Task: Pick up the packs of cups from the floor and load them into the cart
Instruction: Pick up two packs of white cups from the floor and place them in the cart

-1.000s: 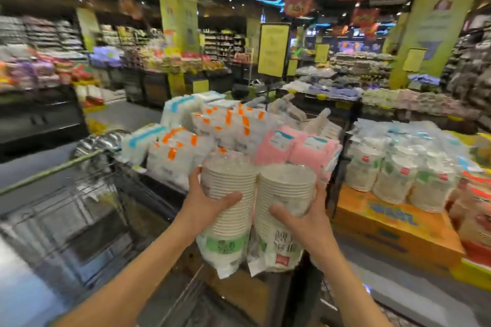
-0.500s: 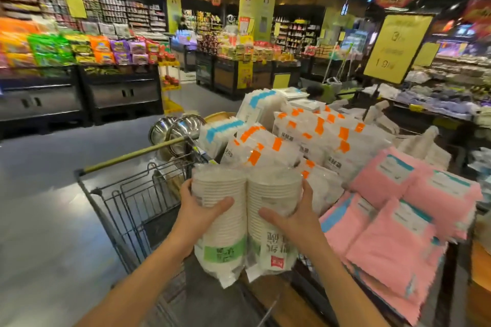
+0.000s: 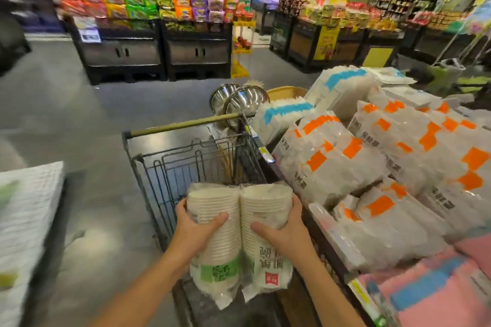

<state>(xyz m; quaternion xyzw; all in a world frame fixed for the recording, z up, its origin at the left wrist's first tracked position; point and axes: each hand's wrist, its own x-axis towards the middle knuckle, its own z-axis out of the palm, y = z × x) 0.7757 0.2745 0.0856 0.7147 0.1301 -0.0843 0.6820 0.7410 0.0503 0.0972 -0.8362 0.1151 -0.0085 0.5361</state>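
The left hand [image 3: 195,231] was wrapped around the green-label pack [image 3: 215,236] and the right hand [image 3: 288,233] around the red-label pack [image 3: 265,231], fingers curled on the plastic, thumbs across the fronts. Both packs (touching side by side, upright) were held over the near end of the cart [image 3: 186,164], beside the display's [image 3: 342,244] left edge.

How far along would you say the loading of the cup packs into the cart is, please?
Pickup looks done: the left hand grips the green-label pack, the right hand the red-label pack. Both are held above the wire cart. Lowering them in remains. The floor beneath is hidden.
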